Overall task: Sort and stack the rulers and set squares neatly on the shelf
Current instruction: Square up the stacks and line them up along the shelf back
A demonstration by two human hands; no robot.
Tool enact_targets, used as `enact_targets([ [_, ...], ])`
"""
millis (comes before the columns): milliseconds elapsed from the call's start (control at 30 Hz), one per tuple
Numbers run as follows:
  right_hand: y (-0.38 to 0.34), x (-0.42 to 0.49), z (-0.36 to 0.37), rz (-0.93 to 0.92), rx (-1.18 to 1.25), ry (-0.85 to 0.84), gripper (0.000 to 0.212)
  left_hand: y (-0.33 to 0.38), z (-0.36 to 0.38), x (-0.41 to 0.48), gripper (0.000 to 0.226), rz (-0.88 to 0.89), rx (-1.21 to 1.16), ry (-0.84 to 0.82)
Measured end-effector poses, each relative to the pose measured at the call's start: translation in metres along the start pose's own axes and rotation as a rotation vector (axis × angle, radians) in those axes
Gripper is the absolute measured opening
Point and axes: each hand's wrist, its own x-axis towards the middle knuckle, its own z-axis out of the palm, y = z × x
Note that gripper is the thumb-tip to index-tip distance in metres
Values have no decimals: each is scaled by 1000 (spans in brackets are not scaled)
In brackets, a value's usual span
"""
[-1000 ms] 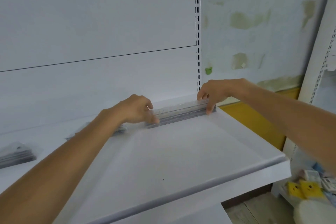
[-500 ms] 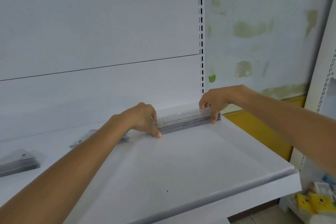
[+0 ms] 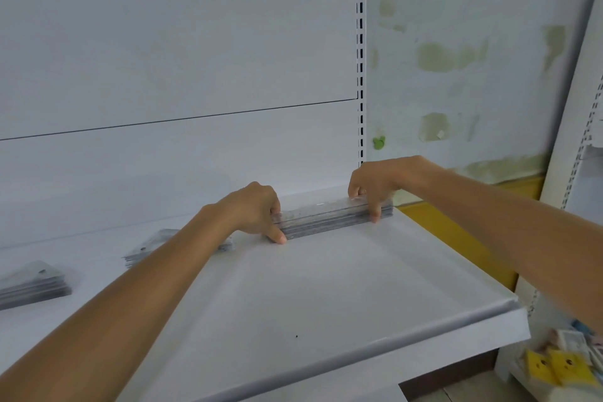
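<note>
White shelf [image 3: 326,290]; ruler stack [image 3: 329,218] lengthwise left-right

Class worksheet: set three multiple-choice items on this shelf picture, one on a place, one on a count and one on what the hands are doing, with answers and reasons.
1. Where does the stack of rulers lie on the white shelf?
A. at the front lip
B. near the back, towards the right end
C. hanging off the left end

2. How many stacks show on the shelf?
A. one
B. two
C. three

3. What are the left hand and right hand doing?
A. each grips one end of the stack of rulers
B. both lie flat on bare shelf
C. both hang below the shelf

Answers:
1 B: it sits close to the back panel.
2 C: a middle stack and a far-left stack lie to its left.
3 A: fingers curl over each end, with thumbs in front.
</note>
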Motion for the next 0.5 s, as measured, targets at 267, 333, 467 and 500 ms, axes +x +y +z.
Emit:
enact_targets([
  [267,-20,2,-7,-70,57,3,75,5,7,-4,61,4,-72,27],
  [333,-26,5,-5,-95,68,36,73,7,8,-3,51,21,-28,42],
  [467,-30,8,-5,-94,53,53,72,7,9,-2,47,24,-12,67],
  [500,-29,9,-5,-96,49,52,72,7,9,-2,46,23,-11,72],
])
